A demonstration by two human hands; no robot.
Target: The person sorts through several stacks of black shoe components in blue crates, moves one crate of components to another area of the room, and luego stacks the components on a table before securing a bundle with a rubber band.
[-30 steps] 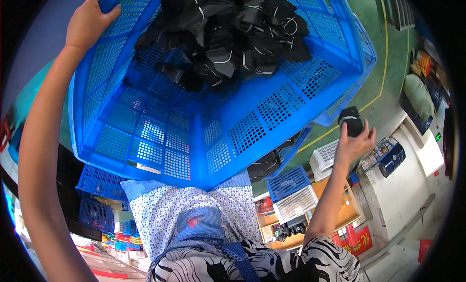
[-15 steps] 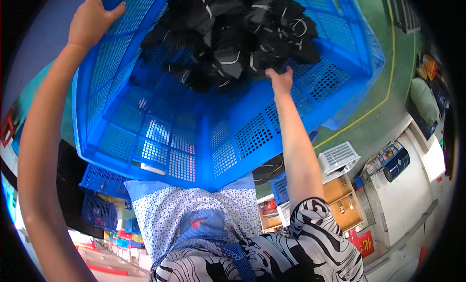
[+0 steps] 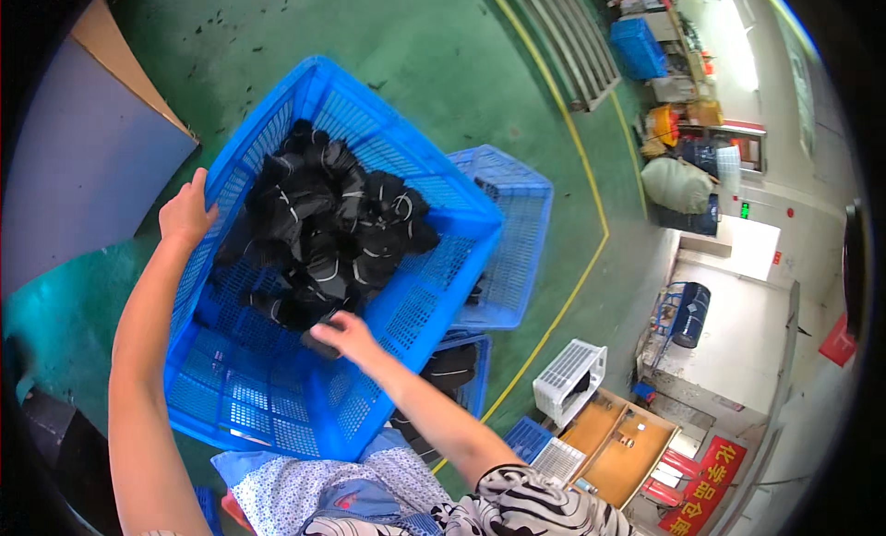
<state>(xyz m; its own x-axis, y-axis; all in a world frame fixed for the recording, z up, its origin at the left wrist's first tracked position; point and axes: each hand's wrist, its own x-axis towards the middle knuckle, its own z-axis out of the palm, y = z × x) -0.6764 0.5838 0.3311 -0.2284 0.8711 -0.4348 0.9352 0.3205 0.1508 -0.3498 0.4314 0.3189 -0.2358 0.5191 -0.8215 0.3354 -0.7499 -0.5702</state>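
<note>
In the head view, a large blue mesh crate (image 3: 305, 388) fills the centre left of the frame, tilted, its near wall toward the lower edge. A heap of black items with pale trim (image 3: 323, 231) lies in its upper half; they are tangled together, and what kind of thing each one is cannot be made out.

The left hand (image 3: 187, 215) sits at the crate's left rim, upper left of centre. Its fingers (image 3: 197, 180) curl over the rim edge; the tips go behind the plastic, so how tightly they close is hidden.

The right hand (image 3: 343, 336) reaches into the crate from the lower right, at the lower edge of the black heap. It touches a dark piece there, with fingers loosely bent toward it. Whether they pinch that piece or merely rest on it cannot be told, since the underside of the hand is out of sight.

A second blue crate (image 3: 517, 250) lies behind the first, right of centre, mostly covered by it. More dark pieces (image 3: 450, 365) show below it, partly hidden by the forearm.

On the green floor (image 3: 443, 65) a yellow line (image 3: 591, 213) curves down the right. At the lower right stand a white slatted box (image 3: 569, 381) and a wooden bench (image 3: 614, 444), small and bent by the lens. The lower edge cuts off a patterned garment (image 3: 517, 508).
</note>
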